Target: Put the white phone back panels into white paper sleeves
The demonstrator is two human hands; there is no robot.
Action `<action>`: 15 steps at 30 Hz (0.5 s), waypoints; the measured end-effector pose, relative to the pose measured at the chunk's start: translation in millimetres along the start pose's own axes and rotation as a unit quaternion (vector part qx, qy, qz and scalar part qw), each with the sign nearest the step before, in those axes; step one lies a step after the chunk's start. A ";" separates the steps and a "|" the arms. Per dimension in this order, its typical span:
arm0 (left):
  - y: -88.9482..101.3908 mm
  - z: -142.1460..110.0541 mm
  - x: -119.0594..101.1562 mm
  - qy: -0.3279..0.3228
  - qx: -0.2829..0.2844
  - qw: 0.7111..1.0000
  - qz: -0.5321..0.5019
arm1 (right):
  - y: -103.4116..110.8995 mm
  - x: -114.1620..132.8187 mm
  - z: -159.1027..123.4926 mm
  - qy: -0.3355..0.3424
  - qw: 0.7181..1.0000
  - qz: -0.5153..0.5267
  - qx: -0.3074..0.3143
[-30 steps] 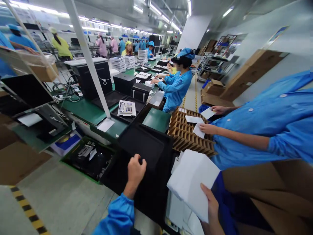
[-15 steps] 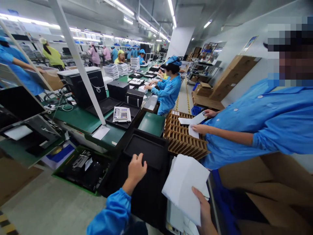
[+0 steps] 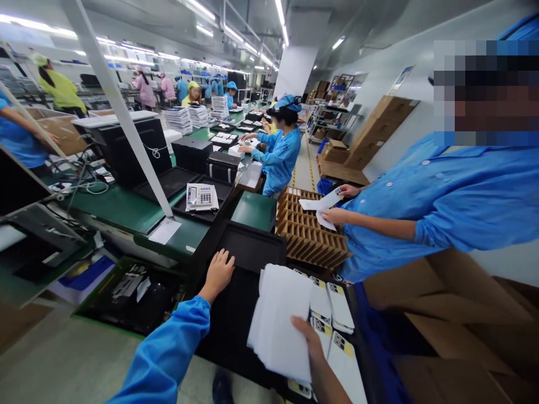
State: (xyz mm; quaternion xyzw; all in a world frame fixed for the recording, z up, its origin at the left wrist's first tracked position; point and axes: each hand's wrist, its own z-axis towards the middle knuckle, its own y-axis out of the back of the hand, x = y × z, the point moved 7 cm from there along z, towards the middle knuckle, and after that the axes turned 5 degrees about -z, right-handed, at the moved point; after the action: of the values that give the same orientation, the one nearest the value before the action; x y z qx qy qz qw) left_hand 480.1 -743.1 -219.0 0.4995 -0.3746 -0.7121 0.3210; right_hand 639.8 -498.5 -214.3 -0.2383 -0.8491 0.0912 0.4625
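Note:
My right hand (image 3: 314,345) grips a thick stack of white sheets (image 3: 280,320), thumb on top and the other fingers hidden beneath. Under and beside the stack lie several white phone-back-shaped pieces (image 3: 339,306), with camera cutouts and yellow patches, in piles on a black surface. My left hand (image 3: 219,272) is open, fingers stretched over the near edge of a black tray (image 3: 256,247); I cannot tell whether it presses on it. Nothing shows in that hand.
A co-worker in blue (image 3: 391,207) holds white pieces above a slotted cardboard divider (image 3: 311,230) at the right. A calculator (image 3: 201,196) sits in another black tray. A green-rimmed crate (image 3: 130,292) stands lower left, and open cartons (image 3: 458,342) fill the lower right.
My right hand has moved left with the stack, uncovering the white phone-back-shaped pieces. My left hand's fingers have straightened from a curled pose. The whole view has shifted slightly.

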 end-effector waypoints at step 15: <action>22.7 -144.0 22.0 0.345 0.025 0.834 -0.431 | -138.8 -66.1 44.5 0.009 0.989 -0.146 0.037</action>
State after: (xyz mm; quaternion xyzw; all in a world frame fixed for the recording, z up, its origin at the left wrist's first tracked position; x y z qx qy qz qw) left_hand 612.6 -803.6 -241.7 0.8313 -0.0042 -0.5504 0.0777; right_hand 588.8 -648.7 -236.0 -0.0953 -0.8667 0.0522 0.4868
